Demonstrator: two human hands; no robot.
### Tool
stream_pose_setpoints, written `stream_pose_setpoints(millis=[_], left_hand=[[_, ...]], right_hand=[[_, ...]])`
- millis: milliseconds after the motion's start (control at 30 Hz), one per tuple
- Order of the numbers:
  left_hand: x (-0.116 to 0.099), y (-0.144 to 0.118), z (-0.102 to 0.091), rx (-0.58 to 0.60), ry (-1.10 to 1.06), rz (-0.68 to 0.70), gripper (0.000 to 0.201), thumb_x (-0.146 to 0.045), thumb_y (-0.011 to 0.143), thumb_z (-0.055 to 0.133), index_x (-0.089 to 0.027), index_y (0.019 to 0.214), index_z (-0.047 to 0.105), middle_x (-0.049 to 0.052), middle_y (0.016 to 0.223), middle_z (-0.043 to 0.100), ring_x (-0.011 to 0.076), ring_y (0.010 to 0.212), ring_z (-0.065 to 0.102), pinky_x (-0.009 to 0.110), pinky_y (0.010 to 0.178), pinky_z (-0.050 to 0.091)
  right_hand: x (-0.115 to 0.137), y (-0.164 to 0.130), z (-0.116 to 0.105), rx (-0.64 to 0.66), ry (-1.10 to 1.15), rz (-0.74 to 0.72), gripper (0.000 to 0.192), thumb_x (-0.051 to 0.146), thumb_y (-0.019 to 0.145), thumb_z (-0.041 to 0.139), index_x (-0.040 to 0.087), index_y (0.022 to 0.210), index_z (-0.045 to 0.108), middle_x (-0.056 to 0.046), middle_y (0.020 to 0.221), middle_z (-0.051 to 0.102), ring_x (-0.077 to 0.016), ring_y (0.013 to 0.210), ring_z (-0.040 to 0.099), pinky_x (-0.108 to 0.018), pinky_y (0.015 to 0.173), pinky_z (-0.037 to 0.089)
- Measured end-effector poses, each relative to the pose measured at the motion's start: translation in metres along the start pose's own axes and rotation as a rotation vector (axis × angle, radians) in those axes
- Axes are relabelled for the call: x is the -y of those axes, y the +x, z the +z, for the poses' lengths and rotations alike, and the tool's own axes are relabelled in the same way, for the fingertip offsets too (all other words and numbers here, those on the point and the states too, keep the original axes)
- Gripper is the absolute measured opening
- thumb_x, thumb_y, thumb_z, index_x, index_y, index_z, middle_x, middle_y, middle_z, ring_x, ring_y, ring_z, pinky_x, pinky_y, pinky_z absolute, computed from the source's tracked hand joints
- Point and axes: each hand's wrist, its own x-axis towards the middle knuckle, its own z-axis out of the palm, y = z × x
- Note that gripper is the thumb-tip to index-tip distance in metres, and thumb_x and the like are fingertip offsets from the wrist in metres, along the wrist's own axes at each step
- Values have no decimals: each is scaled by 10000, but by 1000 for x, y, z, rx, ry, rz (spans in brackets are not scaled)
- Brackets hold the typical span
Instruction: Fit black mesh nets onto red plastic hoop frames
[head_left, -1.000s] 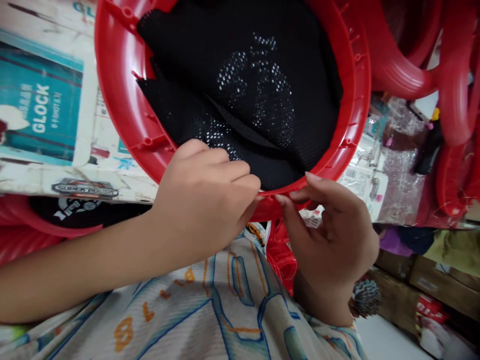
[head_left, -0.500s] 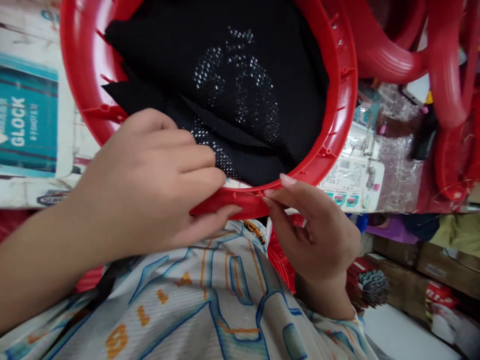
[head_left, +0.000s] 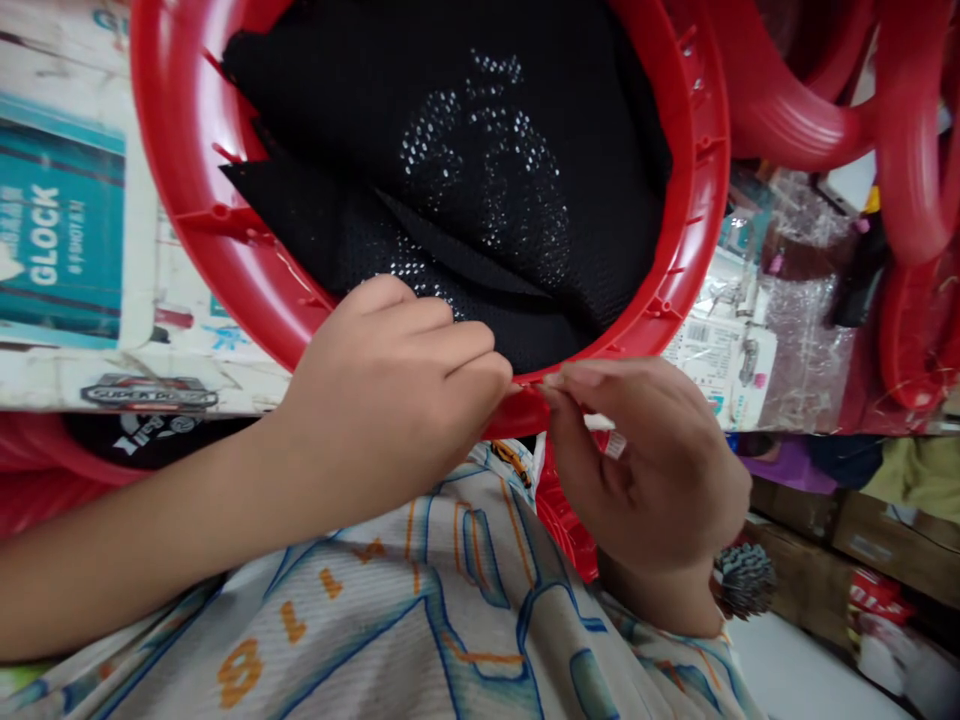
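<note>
A large red plastic ring (head_left: pixel 697 215) with small pegs along its inner face lies in front of me. Black perforated netting (head_left: pixel 337 110) is bunched inside it, with pointed corners towards the left. My left hand (head_left: pixel 397 385) is closed over the near part of the ring, its fingertips pinched together just left of centre. Right beside them, the thumb and forefinger of my right hand (head_left: pixel 652 470) are pinched at the rim. Whatever thin thing lies between the fingertips is too small to make out.
More red plastic rings (head_left: pixel 911 140) are piled at the right. Under the work lies a printed white and teal cardboard box (head_left: pixel 60 240). Clear plastic wrap (head_left: pixel 802 290) covers the bench's right part. Brown cartons (head_left: pixel 892 540) stand lower right, near a grey bristly object (head_left: pixel 746 578).
My left hand has slid right along the rim to meet the right hand's fingertips, and its thumb has closed in. The right hand stays pinched at the rim. The view has shifted slightly.
</note>
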Motion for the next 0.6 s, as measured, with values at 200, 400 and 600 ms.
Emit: stream_pose_setpoints(millis=[200,400,600], left_hand=[[-2,3,-1,56,24,-20,270,-159,891,555,-223,630,545,10,590,558,221,574,506,384,591,306],[-1,2,0,56,37,-29,284,-128,887,542,-221,619,550,17,592,562,214,577,497,385,602,294],[-1,1,1,67,31,-37,249,-120,867,535,-227,644,557,12,612,573,225,587,503,384,599,306]], right_hand=[[-8,-10,8,-43,99,190,499,101,864,667,306,1303,550,4,1064,742,-191,897,732,-393,863,631],[-9,-10,8,-27,97,247,546,150,867,698,345,1342,510,15,991,745,-189,818,726,-364,797,636],[-9,-4,4,7,132,178,570,107,867,668,375,1349,525,35,1099,736,-174,871,720,-359,857,626]])
